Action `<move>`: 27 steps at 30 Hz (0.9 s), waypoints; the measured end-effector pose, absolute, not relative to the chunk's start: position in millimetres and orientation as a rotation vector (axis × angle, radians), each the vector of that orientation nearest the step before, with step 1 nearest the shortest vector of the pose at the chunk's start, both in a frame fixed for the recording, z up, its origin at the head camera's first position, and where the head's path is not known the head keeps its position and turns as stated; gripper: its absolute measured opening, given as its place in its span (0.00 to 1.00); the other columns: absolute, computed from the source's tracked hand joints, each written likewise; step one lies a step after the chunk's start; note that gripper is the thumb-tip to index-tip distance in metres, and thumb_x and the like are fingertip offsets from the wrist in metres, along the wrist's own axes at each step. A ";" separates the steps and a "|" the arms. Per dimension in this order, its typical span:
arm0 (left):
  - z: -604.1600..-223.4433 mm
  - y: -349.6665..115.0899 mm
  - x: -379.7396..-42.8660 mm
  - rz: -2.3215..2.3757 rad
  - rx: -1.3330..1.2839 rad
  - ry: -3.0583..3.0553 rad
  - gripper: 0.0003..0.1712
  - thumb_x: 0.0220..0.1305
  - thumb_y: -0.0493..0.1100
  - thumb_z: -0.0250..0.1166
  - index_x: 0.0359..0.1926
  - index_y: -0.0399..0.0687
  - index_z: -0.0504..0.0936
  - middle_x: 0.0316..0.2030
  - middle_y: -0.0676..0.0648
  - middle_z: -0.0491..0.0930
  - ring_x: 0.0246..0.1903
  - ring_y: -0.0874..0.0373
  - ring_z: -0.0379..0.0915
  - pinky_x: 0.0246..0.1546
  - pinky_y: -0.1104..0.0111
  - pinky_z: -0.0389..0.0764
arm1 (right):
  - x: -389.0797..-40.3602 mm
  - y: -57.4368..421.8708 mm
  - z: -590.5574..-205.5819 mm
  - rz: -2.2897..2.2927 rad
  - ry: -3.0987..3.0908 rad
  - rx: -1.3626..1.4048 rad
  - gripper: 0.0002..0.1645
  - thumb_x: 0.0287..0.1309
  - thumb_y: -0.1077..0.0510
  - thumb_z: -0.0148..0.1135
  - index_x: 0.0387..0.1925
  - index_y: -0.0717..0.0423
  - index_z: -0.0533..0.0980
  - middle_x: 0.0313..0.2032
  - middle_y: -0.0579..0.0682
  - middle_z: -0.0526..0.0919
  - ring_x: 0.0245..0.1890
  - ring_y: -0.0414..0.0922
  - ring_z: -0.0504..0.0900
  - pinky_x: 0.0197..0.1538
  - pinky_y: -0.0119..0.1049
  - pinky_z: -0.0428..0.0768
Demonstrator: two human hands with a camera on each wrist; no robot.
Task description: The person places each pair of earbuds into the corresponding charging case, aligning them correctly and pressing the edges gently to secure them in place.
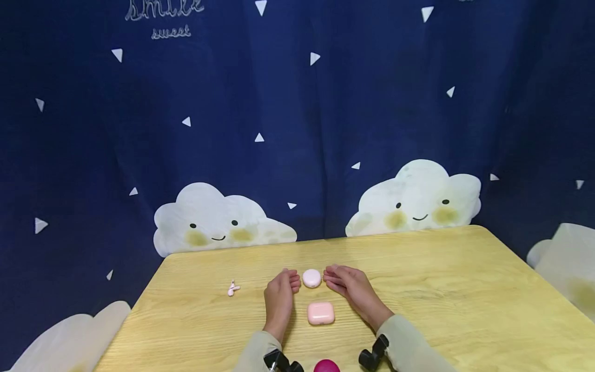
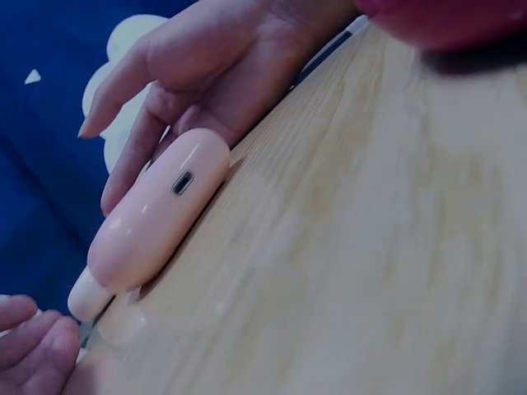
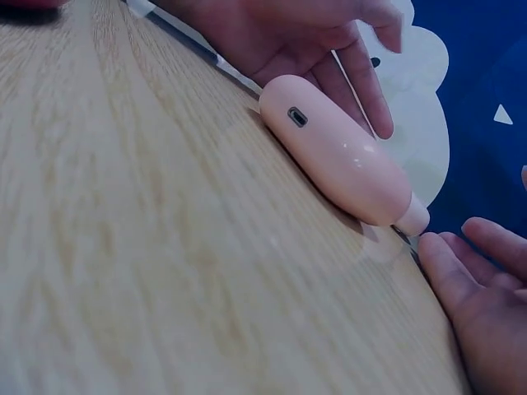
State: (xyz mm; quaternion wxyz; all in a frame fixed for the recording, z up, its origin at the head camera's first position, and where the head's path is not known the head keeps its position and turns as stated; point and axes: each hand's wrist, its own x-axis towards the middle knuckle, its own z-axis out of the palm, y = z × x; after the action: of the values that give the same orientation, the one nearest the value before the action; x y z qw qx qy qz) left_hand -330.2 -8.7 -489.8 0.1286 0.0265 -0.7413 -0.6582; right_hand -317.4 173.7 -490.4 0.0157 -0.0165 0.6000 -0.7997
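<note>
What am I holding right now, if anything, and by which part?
Nothing is held: your left hand and right hand flank the round pale case, which sits on the table.

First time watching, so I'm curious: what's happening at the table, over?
Left grip, right grip: holding nothing, flanking round pale case. Round pale case rests on table. Possible obstacle: rectangular pink case, nearer the head camera.

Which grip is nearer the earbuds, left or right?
Left. In the head view, the left grip is to the right of the earbuds, not touching; the right grip is farther right, past the pale round object.
</note>
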 end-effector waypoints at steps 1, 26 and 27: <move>-489.7 -10.2 -328.7 -1.883 0.095 -2.160 0.24 0.73 0.49 0.49 0.39 0.35 0.85 0.32 0.43 0.85 0.32 0.53 0.83 0.34 0.67 0.82 | -317.5 171.1 -490.8 -2.479 1.870 -0.067 0.32 0.69 0.52 0.54 0.59 0.78 0.66 0.58 0.70 0.72 0.57 0.56 0.76 0.57 0.40 0.75; -490.7 -1.3 -329.6 -1.725 -0.002 -2.223 0.08 0.61 0.40 0.62 0.36 0.42 0.86 0.28 0.49 0.84 0.27 0.61 0.79 0.27 0.74 0.77 | -316.5 178.8 -488.4 -2.513 1.701 -0.124 0.34 0.67 0.52 0.57 0.60 0.77 0.65 0.57 0.66 0.75 0.57 0.52 0.76 0.60 0.41 0.72; -491.0 0.0 -331.2 -1.750 -0.031 -2.210 0.07 0.61 0.39 0.63 0.36 0.43 0.86 0.30 0.49 0.84 0.27 0.60 0.79 0.26 0.74 0.77 | -316.9 181.8 -488.3 -2.530 1.659 -0.132 0.34 0.67 0.53 0.57 0.61 0.78 0.64 0.57 0.66 0.75 0.57 0.51 0.76 0.61 0.42 0.71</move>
State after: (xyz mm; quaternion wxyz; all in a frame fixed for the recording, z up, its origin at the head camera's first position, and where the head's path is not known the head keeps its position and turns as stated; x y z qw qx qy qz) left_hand -331.2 0.0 -491.0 0.1606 -0.0109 -0.7738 -0.6126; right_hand -316.9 181.8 -488.3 0.0568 -0.0436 0.5469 -0.8341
